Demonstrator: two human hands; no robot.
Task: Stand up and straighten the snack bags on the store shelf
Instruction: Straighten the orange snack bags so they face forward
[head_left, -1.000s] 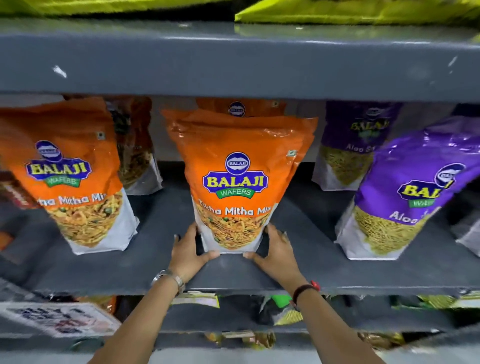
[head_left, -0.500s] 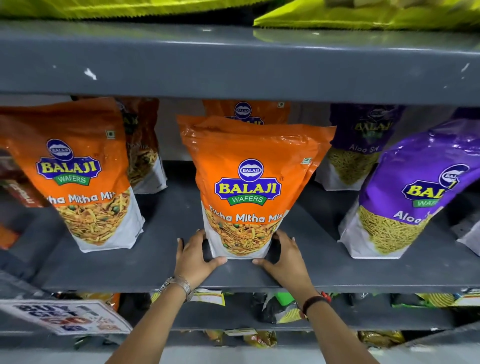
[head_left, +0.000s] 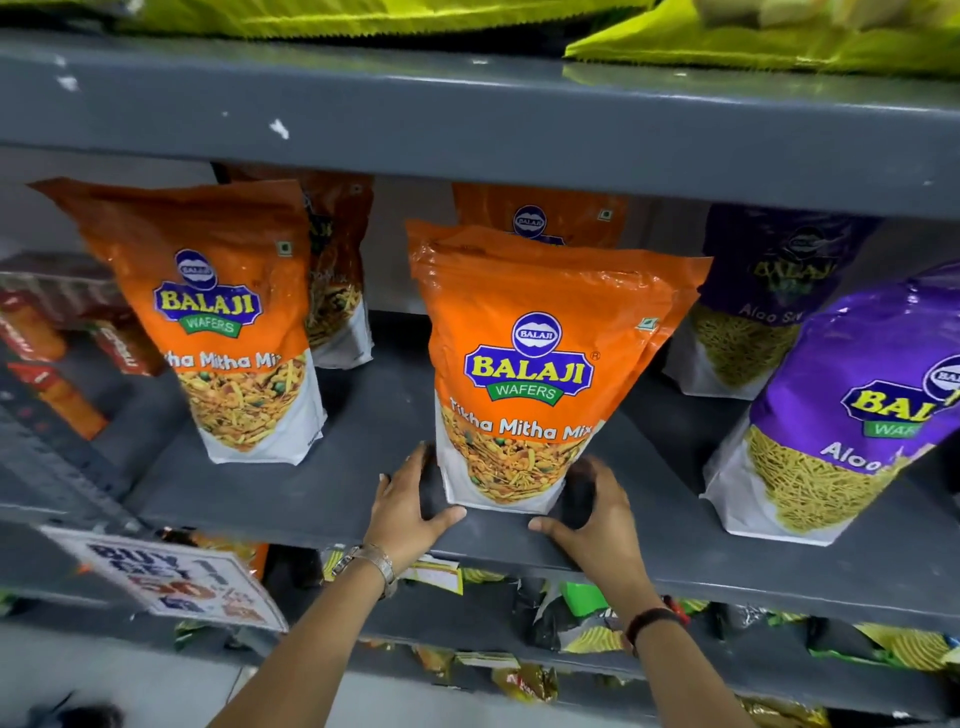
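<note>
An orange Balaji Tikha Mitha Mix bag (head_left: 535, 364) stands upright near the front of the grey shelf (head_left: 363, 467). My left hand (head_left: 410, 504) and my right hand (head_left: 597, 519) cup its base from either side, thumbs at the front bottom corners. A second orange bag (head_left: 228, 322) stands to the left, its top tilted left. On the right, a purple Aloo Sev bag (head_left: 841, 415) leans to the right. More orange bags (head_left: 540, 218) and a purple bag (head_left: 763, 296) stand behind.
The upper shelf board (head_left: 467, 119) hangs close above the bag tops, with yellow-green bags (head_left: 753, 36) on it. Red packets (head_left: 47, 332) lie at far left. A promo sign (head_left: 176, 582) hangs off the shelf edge. Small packets (head_left: 571, 613) fill the lower shelf.
Both hands stay at the base of the middle orange bag. The view has swung left, so the bags sit further right in frame. The bag stands about as upright as before.
</note>
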